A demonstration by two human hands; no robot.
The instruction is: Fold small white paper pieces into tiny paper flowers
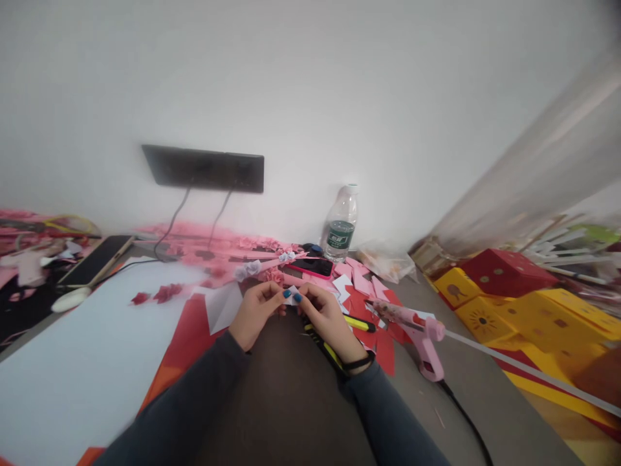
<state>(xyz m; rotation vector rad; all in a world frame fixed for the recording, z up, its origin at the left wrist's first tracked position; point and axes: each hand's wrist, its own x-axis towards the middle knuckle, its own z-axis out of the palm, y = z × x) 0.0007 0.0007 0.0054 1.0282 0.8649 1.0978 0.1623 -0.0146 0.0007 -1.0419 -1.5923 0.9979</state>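
Grey worktop [288,408] opens between the sleeves [194,391]; left hand [253,314] and right hand [328,318] pinch a white paper [292,296] short of the far edge, where a bottle [342,223] stands. A glue gun [421,331] lies towards the right edge.

Left fingers [274,299] and right fingers [308,305] pinch close together, forearms [187,391] angled inward.

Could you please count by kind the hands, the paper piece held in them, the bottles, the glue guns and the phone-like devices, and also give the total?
Hands: 2 (left hand, right hand)
Small pale paper piece, held: 1
Bottle: 1
Pink glue gun: 1
Phone-like devices: 2 (pink-edged device, larger-looking device at left)
Total: 7
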